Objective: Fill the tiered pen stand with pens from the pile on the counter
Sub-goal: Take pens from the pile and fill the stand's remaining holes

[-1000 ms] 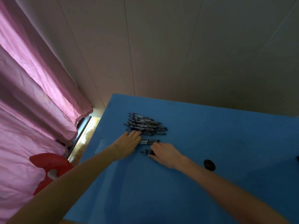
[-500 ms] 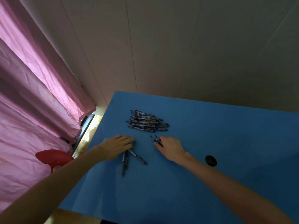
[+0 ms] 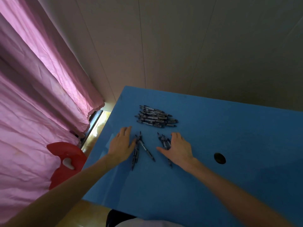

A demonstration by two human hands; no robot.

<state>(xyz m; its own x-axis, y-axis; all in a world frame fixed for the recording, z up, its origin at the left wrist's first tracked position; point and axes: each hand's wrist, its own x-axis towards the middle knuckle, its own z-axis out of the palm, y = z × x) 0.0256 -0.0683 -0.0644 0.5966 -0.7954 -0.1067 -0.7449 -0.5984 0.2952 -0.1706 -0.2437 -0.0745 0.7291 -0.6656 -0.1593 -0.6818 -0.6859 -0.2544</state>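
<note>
1. I look down on a blue bench (image 3: 213, 177) set against a pale panelled wall, where the main pile of pens (image 3: 155, 116) lies stacked in rough parallel near the far left corner.
2. My left hand (image 3: 122, 145) rests flat, fingers straight and together, its inner edge touching a small group of pens (image 3: 139, 149) fanned out towards me; I judge it is raking them clear of the pile for easier pickup.
3. My right hand (image 3: 178, 149) lies palm down, fingers spread loosely over a second small bunch (image 3: 164, 140), covering it rather than pinching it, probably to herd those pens together.
4. The tiered pen stand is nowhere in view, so no pen has visibly reached it; I judge the filling has barely begun.
5. A dark round hole (image 3: 219, 158) sits in the bench to the right, well apart from the pens. A pink curtain (image 3: 41, 95) and a red plastic object (image 3: 65, 161) stand to the left.
</note>
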